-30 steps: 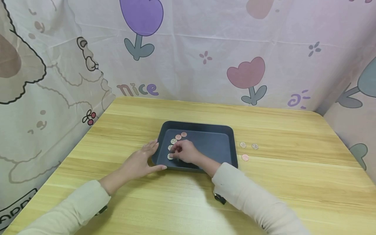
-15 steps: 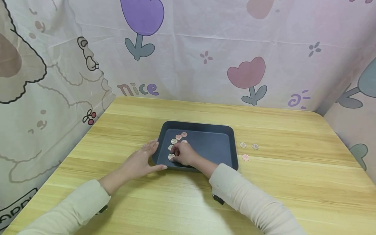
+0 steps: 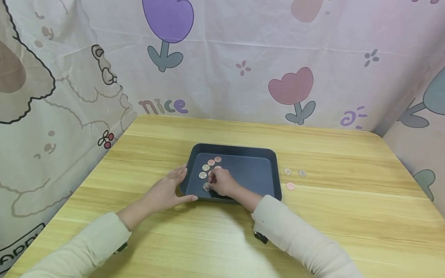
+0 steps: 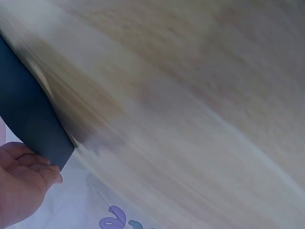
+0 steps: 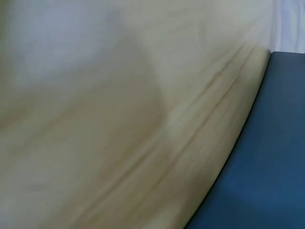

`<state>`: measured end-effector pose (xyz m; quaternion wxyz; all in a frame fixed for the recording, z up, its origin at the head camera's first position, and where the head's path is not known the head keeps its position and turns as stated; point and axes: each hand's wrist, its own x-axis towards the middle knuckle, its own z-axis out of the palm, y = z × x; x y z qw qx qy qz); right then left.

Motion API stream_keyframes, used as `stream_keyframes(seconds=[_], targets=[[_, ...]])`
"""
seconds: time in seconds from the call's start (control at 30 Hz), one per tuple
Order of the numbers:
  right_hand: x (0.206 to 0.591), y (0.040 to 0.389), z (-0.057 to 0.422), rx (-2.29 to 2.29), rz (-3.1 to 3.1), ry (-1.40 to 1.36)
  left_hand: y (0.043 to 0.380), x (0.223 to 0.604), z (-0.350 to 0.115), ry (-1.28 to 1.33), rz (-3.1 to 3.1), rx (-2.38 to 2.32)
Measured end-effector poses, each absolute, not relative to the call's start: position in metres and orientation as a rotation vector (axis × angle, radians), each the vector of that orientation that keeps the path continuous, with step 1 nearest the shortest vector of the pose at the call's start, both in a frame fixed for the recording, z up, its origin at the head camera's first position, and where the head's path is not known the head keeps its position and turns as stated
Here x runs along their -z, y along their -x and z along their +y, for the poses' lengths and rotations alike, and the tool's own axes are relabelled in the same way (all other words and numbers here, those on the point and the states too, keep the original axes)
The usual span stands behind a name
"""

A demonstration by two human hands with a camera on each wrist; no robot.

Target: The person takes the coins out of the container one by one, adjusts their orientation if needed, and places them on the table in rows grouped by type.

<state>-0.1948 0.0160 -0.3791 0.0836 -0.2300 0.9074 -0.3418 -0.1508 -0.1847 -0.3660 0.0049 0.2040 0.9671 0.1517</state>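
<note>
Left hand (image 3: 166, 192): spread wide against left end of tray (image 3: 252, 172)
Right hand (image 3: 222, 182): fingers curled at silver coin (image 3: 206, 187) inside tray; pinch or touch, can't tell
Other coins (image 3: 202, 175): tray's left half, some partly hidden
Loose coins (image 3: 287, 172): three on table (image 3: 333, 216), right of tray

- Head: bright; pale sheen on the table (image 3: 208, 239), lower centre.
- Left wrist: dimmer, blurred, shadow beside the tray (image 4: 33, 105).
- Right wrist: hazy, blurred at left.
</note>
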Motion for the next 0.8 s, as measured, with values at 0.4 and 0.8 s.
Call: stream_keyframes(seconds=[0.4, 0.8], targets=[[0.372, 0.190, 0.048, 1.354, 2.572, 0.467, 0.151, 0.365, -0.184, -0.624, 3.029, -0.416], [0.350, 0.189, 0.097, 1.483, 2.481, 0.180, 0.151, 0.366, -0.184, -0.633, 3.033, -0.417]])
